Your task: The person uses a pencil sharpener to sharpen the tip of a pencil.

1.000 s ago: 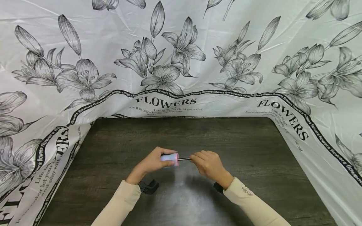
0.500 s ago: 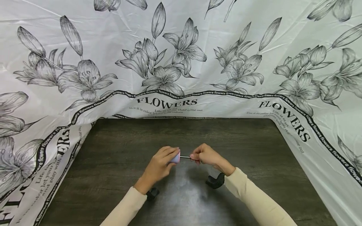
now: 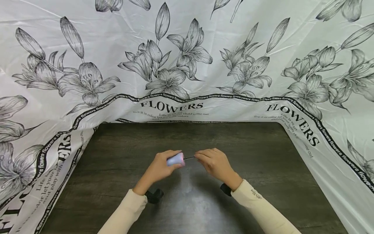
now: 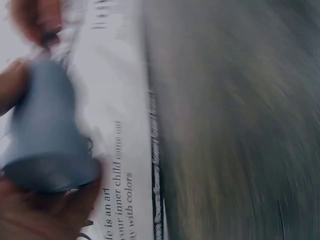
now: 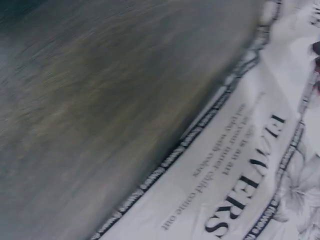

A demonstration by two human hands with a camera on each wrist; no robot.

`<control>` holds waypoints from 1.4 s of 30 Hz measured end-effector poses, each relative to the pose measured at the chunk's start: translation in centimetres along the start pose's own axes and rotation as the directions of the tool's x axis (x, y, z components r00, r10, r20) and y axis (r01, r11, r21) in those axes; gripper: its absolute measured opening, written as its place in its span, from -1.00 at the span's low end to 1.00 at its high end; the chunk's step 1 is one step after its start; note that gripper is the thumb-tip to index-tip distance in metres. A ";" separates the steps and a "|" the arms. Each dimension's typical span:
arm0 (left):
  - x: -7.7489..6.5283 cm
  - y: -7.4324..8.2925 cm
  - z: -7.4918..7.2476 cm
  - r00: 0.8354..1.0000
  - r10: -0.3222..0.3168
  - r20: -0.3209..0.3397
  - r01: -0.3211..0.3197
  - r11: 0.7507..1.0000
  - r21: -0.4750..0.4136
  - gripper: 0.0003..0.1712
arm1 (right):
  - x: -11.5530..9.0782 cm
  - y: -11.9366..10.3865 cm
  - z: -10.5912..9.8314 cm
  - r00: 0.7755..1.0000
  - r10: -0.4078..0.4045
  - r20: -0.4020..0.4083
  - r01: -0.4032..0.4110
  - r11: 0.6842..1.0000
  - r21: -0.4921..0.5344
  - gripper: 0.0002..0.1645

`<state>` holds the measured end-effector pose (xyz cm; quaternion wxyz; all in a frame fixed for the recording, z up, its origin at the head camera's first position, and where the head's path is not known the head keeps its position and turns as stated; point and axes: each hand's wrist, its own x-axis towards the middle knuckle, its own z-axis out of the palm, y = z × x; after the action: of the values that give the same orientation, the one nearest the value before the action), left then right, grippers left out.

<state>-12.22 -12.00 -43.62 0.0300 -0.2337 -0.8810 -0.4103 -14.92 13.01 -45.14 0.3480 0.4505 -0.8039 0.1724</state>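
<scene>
Holding, in the left hand (image 3: 157,165), a smooth, pale lavender-blue tapered cylinder (image 3: 175,160) with a pink rim (image 3: 183,159), fingers along the far side and thumb along the near side. Held above the dark brown, wood-grained tabletop (image 3: 248,146), near the middle of the head view. Lying crosswise along its long axis, left to right, tilted only slightly. Pointing the pink end toward the right hand (image 3: 216,164). Running out of that end, in nearly the same line: a thin, dark, metallic-looking rod (image 3: 189,158). Pinching the rod's outer end with the right hand, fingers bent over it.

Hidden behind those right fingers: the rod's tip. Covered by the left hand: part of the cylinder's other end. Turned toward the camera in the left wrist view: the cylinder's broad, blunt end, dull grey-blue and blurred, with the body narrowing away. Smeared in the upper left corner there: more fingers, hard to make out. Showing in the right wrist view: just blurred tabletop and white cloth (image 5: 200,195) printed with black lettering and flowers. Cut off at its right edge: a dark-and-red scrap, too small to identify.
</scene>
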 end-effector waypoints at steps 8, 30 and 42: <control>0.4 -0.7 -1.9 0.938 -0.083 0.337 0.191 0.934 -0.302 -0.48 | -0.9 -0.2 0.6 0.965 -0.205 -0.162 0.188 0.975 -0.115 -0.71; 0.2 1.2 1.2 0.978 0.203 -0.049 -0.195 0.971 0.140 -0.41 | -0.1 0.8 -0.8 0.763 0.324 0.559 -0.636 0.533 0.558 -0.81; -0.2 -0.2 2.4 0.789 0.611 -0.071 -0.488 0.692 0.531 -0.33 | 0.1 1.9 -1.2 0.656 0.214 0.724 -0.727 0.439 0.528 -0.81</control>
<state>-11.81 -10.37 -45.37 0.3169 -0.4211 -0.8322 -0.1724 -16.12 14.67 -44.13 -0.2061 0.3247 -0.7990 0.4623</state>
